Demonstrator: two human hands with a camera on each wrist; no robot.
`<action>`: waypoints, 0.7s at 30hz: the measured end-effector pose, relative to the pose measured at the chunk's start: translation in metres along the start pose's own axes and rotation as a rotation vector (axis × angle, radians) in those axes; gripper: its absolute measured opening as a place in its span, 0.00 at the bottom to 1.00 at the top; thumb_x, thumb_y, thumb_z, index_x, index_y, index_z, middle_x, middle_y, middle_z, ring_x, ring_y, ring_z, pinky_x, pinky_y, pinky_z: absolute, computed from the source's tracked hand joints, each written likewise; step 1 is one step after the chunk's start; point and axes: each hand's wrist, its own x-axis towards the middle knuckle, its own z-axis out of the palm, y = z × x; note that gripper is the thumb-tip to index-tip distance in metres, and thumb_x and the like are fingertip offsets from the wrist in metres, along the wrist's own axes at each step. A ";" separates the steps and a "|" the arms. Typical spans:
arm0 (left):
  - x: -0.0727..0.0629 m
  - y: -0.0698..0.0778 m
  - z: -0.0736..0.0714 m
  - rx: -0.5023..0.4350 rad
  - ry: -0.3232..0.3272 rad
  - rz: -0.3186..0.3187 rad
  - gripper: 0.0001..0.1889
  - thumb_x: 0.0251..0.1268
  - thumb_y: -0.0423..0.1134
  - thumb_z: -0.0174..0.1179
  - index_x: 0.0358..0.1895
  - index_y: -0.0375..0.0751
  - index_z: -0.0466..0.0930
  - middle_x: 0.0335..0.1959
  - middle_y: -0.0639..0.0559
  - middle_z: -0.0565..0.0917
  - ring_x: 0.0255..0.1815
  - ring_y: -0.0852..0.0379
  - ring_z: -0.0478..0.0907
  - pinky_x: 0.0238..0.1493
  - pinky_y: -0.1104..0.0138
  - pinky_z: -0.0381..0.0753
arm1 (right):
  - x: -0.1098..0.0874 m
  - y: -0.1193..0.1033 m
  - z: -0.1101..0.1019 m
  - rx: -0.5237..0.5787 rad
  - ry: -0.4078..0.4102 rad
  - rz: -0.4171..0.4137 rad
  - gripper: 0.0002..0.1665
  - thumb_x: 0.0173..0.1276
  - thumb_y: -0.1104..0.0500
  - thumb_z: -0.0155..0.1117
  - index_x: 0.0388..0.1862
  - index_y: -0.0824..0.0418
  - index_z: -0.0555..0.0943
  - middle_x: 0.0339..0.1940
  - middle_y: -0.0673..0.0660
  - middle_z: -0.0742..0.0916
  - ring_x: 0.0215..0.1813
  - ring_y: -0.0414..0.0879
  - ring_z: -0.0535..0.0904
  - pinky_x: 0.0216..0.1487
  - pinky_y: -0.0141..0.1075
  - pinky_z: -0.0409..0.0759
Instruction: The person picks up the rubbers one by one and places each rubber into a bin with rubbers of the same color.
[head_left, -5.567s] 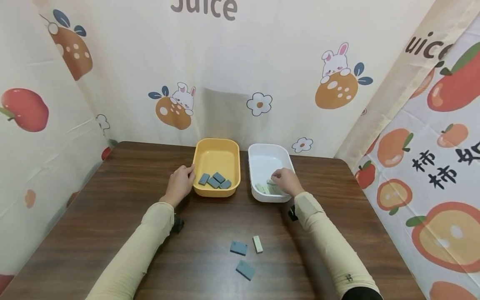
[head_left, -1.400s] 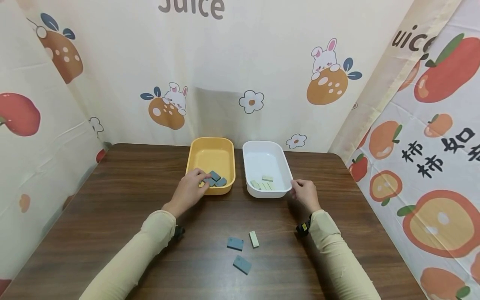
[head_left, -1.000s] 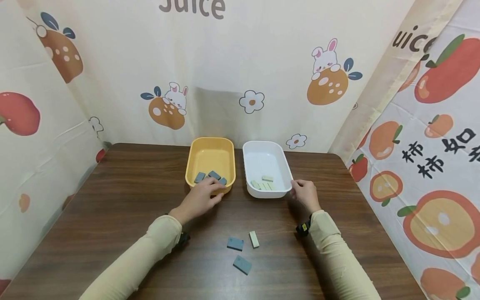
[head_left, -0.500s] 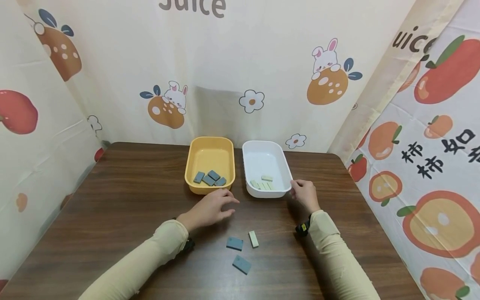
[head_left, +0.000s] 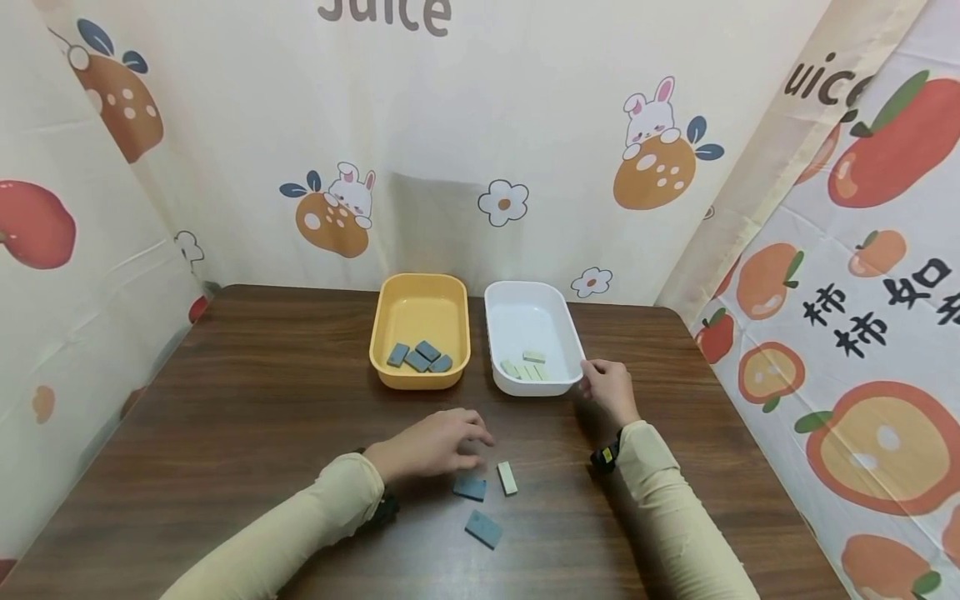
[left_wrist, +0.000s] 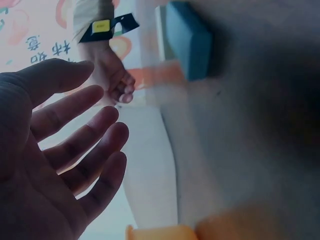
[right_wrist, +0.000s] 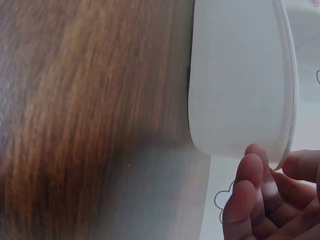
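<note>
My left hand (head_left: pixel 431 443) hovers palm down in the head view, fingers spread and loosely bent, just above a blue-grey rectangular block (head_left: pixel 471 490) on the table. Nothing lies in its fingers in the left wrist view, where a block (left_wrist: pixel 187 37) stands apart from them. A pale green narrow block (head_left: pixel 507 479) lies right of that hand, and a second blue-grey block (head_left: pixel 483 530) lies nearer the front. My right hand (head_left: pixel 611 390) pinches the near right corner rim of the white tray (head_left: pixel 536 389), thumb (right_wrist: pixel 300 165) on one side and fingers on the other.
Left of the white tray stands a yellow tray (head_left: pixel 420 382) with several blue-grey blocks inside. Several pale green blocks (head_left: pixel 534 357) lie in the white tray. Both stand near the table's (head_left: pixel 285 375) back edge, close to a printed curtain (head_left: pixel 450 125).
My left hand has left the yellow tray and come forward and right, over the loose blocks. My right hand, earlier over the pale green blocks, moved to the white tray's rim and stays there.
</note>
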 end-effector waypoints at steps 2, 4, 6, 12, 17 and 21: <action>-0.001 0.002 0.003 0.011 -0.021 0.006 0.14 0.65 0.44 0.63 0.52 0.48 0.84 0.47 0.56 0.81 0.47 0.61 0.75 0.51 0.67 0.77 | 0.000 0.000 0.000 0.002 0.001 0.003 0.21 0.76 0.55 0.52 0.47 0.72 0.83 0.22 0.56 0.83 0.21 0.39 0.76 0.27 0.30 0.77; -0.001 0.004 0.006 0.017 -0.042 0.009 0.14 0.64 0.44 0.63 0.52 0.49 0.84 0.46 0.56 0.81 0.46 0.62 0.75 0.51 0.67 0.77 | 0.000 0.000 0.000 0.005 -0.001 0.005 0.21 0.76 0.55 0.51 0.47 0.72 0.83 0.22 0.56 0.84 0.21 0.39 0.76 0.27 0.30 0.77; -0.001 0.006 0.009 0.020 -0.070 0.005 0.14 0.64 0.44 0.63 0.52 0.50 0.84 0.45 0.57 0.80 0.45 0.64 0.73 0.50 0.68 0.76 | 0.000 0.001 0.000 0.012 0.001 0.007 0.21 0.76 0.55 0.52 0.47 0.72 0.83 0.22 0.57 0.84 0.21 0.39 0.76 0.26 0.30 0.78; -0.001 0.010 0.014 0.028 -0.157 -0.012 0.16 0.62 0.45 0.65 0.53 0.52 0.84 0.42 0.59 0.80 0.40 0.67 0.71 0.45 0.71 0.74 | 0.000 0.002 0.000 0.014 0.004 0.000 0.21 0.76 0.55 0.52 0.46 0.72 0.83 0.22 0.56 0.83 0.21 0.40 0.76 0.26 0.30 0.77; -0.001 0.010 0.020 0.029 -0.190 -0.010 0.16 0.60 0.44 0.66 0.53 0.53 0.84 0.41 0.61 0.80 0.41 0.67 0.71 0.45 0.72 0.74 | -0.001 0.002 0.001 0.011 0.013 -0.015 0.21 0.76 0.55 0.52 0.44 0.72 0.83 0.20 0.54 0.82 0.21 0.39 0.76 0.26 0.30 0.77; -0.002 0.010 0.023 0.028 -0.205 -0.005 0.17 0.59 0.44 0.67 0.52 0.54 0.84 0.41 0.61 0.79 0.40 0.68 0.70 0.45 0.72 0.73 | -0.002 0.002 0.001 0.011 0.014 -0.016 0.21 0.76 0.55 0.52 0.43 0.72 0.83 0.20 0.54 0.82 0.20 0.39 0.76 0.25 0.30 0.77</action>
